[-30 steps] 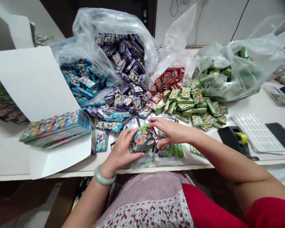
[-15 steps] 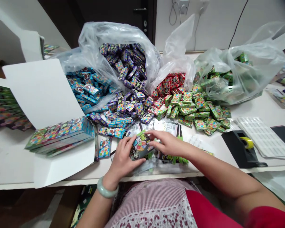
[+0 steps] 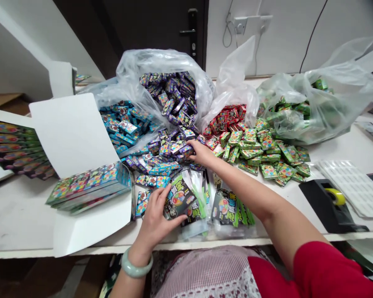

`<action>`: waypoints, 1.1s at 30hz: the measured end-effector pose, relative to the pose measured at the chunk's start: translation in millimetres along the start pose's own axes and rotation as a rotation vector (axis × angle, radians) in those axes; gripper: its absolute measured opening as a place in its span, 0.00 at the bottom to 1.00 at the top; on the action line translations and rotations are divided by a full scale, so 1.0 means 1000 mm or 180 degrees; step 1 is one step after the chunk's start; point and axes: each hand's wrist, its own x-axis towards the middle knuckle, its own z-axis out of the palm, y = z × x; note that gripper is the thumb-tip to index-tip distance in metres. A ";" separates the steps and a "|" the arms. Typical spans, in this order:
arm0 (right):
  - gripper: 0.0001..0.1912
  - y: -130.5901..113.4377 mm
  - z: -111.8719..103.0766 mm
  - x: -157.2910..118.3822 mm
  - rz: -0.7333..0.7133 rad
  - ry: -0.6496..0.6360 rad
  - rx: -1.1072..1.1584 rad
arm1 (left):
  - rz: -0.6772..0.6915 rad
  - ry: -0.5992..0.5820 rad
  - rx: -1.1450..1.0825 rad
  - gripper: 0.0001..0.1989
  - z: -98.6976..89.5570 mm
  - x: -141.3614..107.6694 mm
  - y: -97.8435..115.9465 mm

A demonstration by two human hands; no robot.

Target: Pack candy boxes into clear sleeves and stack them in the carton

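The desk (image 3: 21, 225) ran across the view, its front edge just beside the lower ends of the clear bags (image 3: 195, 231) and near the left hand, so anything slid toward the person could have gone over. At its back stood a big plastic bag (image 3: 127, 68) of purple boxes, slumped and open-mouthed, its thin film likely to snag fingers. An open white carton (image 3: 71, 132) of packed rows bounded the left side, and a black tape dispenser (image 3: 320, 207) sat well to the right. The left hand (image 3: 157, 215) was partly open, thumb and fingers spread around a black packet (image 3: 178, 198) with a green edge, which lay tilted over the clear bags; it looked light, flat and fairly soft, best taken by opposite edges. The right hand (image 3: 202, 155) reached into the pile, its fingers bent in at a small purple box (image 3: 184, 153); whether it had gripped it, I could not tell. That box seemed light, stiff and slick, crushable at the middle, better pinched by its sides. Neighbouring boxes crowded it, so room to move lay mostly above.
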 end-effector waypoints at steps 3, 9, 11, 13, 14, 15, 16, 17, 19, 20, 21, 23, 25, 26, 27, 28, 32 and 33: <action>0.19 0.003 0.002 -0.003 0.0049 0.0088 0.0159 | -0.0025 0.0018 -0.0019 0.45 0.001 -0.001 -0.005; 0.22 -0.003 -0.045 -0.057 0.0390 0.0056 0.0855 | -0.0044 0.0118 -0.0071 0.44 -0.004 0.000 -0.012; 0.20 -0.008 -0.065 -0.084 0.0397 -0.0071 0.0281 | -0.0033 0.0129 -0.0036 0.44 -0.004 0.000 -0.013; 0.16 -0.013 -0.078 -0.106 0.0454 -0.0343 -0.0640 | -0.0007 0.0125 0.0003 0.44 -0.001 0.001 -0.012; 0.14 -0.015 -0.080 -0.114 0.0559 -0.0548 -0.1079 | 0.0022 0.0106 0.0007 0.44 0.001 0.003 -0.011; 0.13 -0.016 -0.080 -0.119 0.0699 -0.0745 -0.1420 | 0.0064 0.0083 0.0008 0.44 0.004 0.005 -0.009; 0.13 -0.017 -0.078 -0.122 0.0848 -0.0893 -0.1642 | 0.0123 0.0053 0.0007 0.44 0.007 0.007 -0.006; 0.16 -0.016 -0.076 -0.124 0.0974 -0.0978 -0.1761 | 0.0189 0.0020 0.0007 0.44 0.009 0.009 -0.004; 0.21 -0.013 -0.075 -0.126 0.1043 -0.0959 -0.1618 | 0.0299 -0.0058 0.0029 0.45 0.013 0.012 0.001; 0.23 -0.010 -0.076 -0.128 0.0989 -0.0895 -0.1386 | 0.0328 -0.0087 0.0051 0.45 0.014 0.012 0.002; 0.22 -0.006 -0.080 -0.131 0.0907 -0.0832 -0.1105 | 0.0336 -0.0112 0.0076 0.45 0.014 0.011 0.002; 0.22 0.005 -0.088 -0.141 0.0602 -0.0805 -0.0580 | 0.0312 -0.0134 0.0121 0.44 0.013 0.008 0.000; 0.28 0.017 -0.094 -0.153 0.0157 -0.0984 -0.0487 | 0.0301 -0.0147 0.0137 0.44 0.012 0.005 -0.003; 0.33 0.022 -0.095 -0.158 -0.0050 -0.1108 -0.0608 | 0.0313 -0.0176 0.0126 0.44 0.012 0.004 -0.003; 0.38 0.026 -0.094 -0.163 -0.0216 -0.1223 -0.0762 | 0.0336 -0.0223 0.0103 0.44 0.012 0.004 -0.003; 0.42 0.030 -0.092 -0.165 -0.0334 -0.1319 -0.0897 | 0.0367 -0.0279 0.0070 0.44 0.013 0.005 -0.001; 0.38 0.024 -0.086 -0.165 -0.0622 -0.1158 -0.0714 | 0.0449 -0.0459 0.0004 0.44 0.015 0.008 0.011; 0.37 0.017 -0.087 -0.164 -0.0701 -0.0969 -0.0539 | 0.0453 -0.0466 0.0012 0.44 0.015 0.009 0.014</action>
